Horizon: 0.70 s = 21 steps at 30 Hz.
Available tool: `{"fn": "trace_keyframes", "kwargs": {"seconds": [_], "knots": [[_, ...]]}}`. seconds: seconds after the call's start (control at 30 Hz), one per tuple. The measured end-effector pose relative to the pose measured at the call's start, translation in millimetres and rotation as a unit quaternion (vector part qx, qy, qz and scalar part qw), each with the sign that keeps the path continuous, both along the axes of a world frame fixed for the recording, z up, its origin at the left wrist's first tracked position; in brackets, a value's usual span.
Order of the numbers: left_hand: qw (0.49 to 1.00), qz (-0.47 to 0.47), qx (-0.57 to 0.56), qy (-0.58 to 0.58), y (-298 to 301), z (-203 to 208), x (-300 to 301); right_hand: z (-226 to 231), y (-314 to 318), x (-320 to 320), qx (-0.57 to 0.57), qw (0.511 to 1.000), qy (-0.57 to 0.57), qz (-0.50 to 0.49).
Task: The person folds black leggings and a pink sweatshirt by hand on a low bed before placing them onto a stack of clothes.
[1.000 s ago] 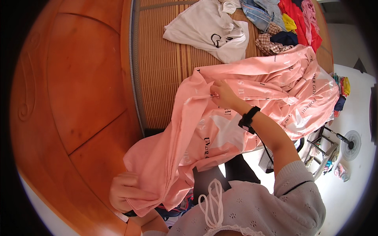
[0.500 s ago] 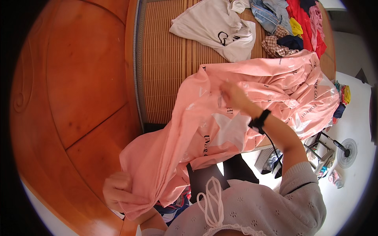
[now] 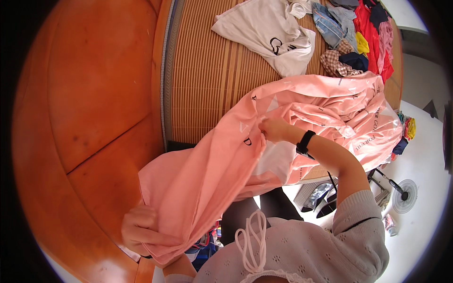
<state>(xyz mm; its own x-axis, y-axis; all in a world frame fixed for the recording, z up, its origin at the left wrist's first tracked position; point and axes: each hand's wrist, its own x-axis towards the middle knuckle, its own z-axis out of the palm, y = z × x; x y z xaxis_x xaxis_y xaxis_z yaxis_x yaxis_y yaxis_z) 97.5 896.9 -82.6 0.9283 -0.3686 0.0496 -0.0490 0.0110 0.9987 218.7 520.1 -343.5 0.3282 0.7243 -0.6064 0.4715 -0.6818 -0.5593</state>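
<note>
Pink garment (image 3: 212, 179) with dark lettering hangs stretched between both hands above the bamboo mat (image 3: 212, 70); the left hand (image 3: 141, 228), nearest, clenches its lower bunched end, the right hand (image 3: 273, 129), with a black wristband, pinches an edge farther up. Beyond the garment on the mat lie a white T-shirt (image 3: 269, 33) and a pile of colourful clothes (image 3: 358, 37)

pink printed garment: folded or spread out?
Neither: the pink printed garment is bunched and hanging, pinched by the right hand and gripped low by the left hand, with its far end crumpled on the slatted mat.
</note>
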Motion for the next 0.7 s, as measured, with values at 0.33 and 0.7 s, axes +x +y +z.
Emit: {"fn": "trace_keyframes", "kwargs": {"seconds": [0.33, 0.7], "knots": [[0.998, -0.020, 0.066, 0.003, -8, -7, 6, -34, 70, 100, 0.050, 0.988, -0.120, -0.087], [0.997, 0.016, 0.070, 0.021, -11, 7, 5, -30, 85, 111, 0.070, 0.977, -0.051, -0.194]]}}
